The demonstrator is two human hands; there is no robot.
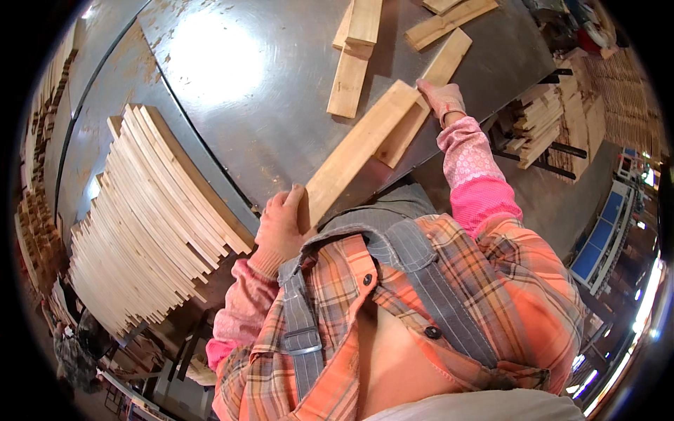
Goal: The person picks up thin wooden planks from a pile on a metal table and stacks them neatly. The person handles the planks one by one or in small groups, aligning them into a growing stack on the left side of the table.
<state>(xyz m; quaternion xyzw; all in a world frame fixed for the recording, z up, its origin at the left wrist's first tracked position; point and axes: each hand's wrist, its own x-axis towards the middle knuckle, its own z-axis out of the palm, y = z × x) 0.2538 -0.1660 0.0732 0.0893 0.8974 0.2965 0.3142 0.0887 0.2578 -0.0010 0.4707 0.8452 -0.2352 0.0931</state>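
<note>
step: squaring long pale wooden board [358,151] on grey metal table [267,84] near edge | left hand [279,228] wrapped around near end | right hand [442,98] closed on far end beside shorter plank [421,98] | next: needs firm two-handed grip.

Open metal tabletop [246,77] is left bare between the fanned stack of curved slats [147,210] on the left and the loose boards [354,59] at top centre. Passage on the right is blocked by the long plank [358,151] and the shorter board [421,98] beneath it.
</note>
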